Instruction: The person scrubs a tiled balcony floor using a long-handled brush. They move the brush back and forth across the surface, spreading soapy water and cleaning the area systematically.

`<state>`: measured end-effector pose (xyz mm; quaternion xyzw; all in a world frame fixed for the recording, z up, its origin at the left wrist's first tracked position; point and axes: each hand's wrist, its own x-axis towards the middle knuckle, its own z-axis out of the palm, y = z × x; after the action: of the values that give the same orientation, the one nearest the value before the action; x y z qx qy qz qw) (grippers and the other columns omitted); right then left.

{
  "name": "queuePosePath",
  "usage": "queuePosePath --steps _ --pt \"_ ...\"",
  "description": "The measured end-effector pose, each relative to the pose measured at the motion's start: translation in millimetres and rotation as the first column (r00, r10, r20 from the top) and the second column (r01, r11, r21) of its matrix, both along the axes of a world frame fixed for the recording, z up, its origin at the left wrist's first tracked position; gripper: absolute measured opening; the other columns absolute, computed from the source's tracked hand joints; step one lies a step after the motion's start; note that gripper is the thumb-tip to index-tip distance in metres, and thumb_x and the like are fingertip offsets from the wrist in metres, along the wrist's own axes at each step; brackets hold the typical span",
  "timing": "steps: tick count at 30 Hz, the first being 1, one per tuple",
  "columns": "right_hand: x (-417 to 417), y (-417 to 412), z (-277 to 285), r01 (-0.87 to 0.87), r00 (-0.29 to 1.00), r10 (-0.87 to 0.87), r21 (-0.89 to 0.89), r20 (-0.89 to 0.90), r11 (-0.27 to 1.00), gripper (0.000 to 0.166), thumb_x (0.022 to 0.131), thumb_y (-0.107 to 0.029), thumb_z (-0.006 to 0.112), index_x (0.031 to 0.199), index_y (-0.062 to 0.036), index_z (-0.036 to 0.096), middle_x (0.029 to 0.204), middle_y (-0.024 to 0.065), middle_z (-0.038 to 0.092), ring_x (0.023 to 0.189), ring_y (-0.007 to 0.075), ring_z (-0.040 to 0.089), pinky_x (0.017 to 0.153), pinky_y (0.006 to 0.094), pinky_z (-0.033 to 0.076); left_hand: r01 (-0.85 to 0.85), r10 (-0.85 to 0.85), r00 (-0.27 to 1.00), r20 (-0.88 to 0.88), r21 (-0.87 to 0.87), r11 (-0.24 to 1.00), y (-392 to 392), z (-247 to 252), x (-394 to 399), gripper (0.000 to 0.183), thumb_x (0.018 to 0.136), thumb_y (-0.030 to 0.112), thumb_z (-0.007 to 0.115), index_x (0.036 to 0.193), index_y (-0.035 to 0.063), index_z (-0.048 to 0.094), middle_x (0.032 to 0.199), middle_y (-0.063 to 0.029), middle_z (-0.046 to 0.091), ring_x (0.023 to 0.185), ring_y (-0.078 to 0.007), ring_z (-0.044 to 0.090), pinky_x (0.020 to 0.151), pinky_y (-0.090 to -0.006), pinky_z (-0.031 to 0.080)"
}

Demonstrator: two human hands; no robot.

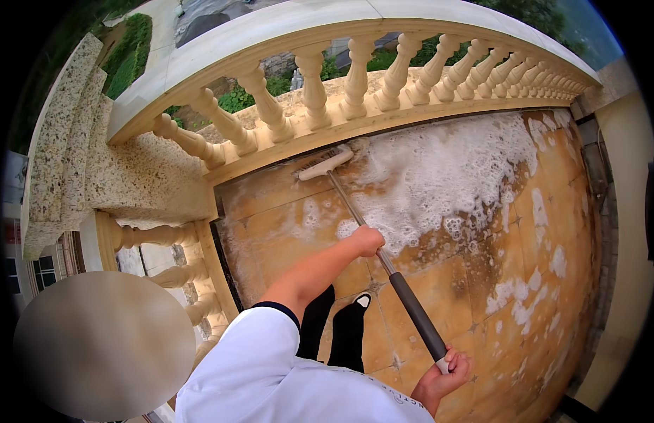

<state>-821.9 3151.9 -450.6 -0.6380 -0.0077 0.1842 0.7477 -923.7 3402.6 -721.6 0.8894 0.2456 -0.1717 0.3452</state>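
My left hand [368, 241] is closed around the metal pole of a long-handled floor scrub brush [327, 165]. Lower right, my right hand [449, 371] grips the end of its dark grey handle sleeve [418, 312]. The brush's white head lies on wet tan floor tiles, beside the base of the balustrade, with dark bristles showing along its far side. Thick white foam [438, 169] spreads over the tiles to the right of the head, and thinner suds lie to its left and farther right.
A stone balustrade [316, 87] runs along the far side and meets a speckled stone pillar [147, 174] at the left. More balusters [181, 275] stand at lower left. A pale wall [623, 254] borders the right. My shoe [363, 301] rests on the tiles near the pole.
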Motion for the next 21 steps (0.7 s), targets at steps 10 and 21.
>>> queuePosePath --steps 10,21 --pt "20.5 -8.8 -16.8 -0.317 0.940 0.322 0.058 -0.116 0.947 0.028 0.076 0.002 0.045 0.052 -0.0087 0.035 0.051 0.0015 0.038 0.052 0.0149 0.045 0.070 0.0383 0.045 -0.257 0.267 0.958 -0.108 0.099 0.961 -74.0 -25.0 -99.6 0.007 0.071 0.018 0.065 0.076 0.0125 0.063 0.077 -0.0094 0.063 0.083 -0.0305 0.061 0.067 -0.0439 0.043" --pt "82.8 24.5 -6.9 -0.423 0.906 0.423 0.126 0.023 0.898 0.026 0.076 0.008 0.045 0.053 -0.0016 0.039 0.054 0.0042 0.044 0.053 0.0154 0.046 0.070 0.0386 0.045 -0.390 0.380 0.918 0.118 0.083 0.917 -38.8 -21.6 -3.0 0.006 0.069 0.008 0.060 0.074 0.0074 0.059 0.081 -0.0144 0.060 0.086 -0.0348 0.057 0.069 -0.0456 0.044"
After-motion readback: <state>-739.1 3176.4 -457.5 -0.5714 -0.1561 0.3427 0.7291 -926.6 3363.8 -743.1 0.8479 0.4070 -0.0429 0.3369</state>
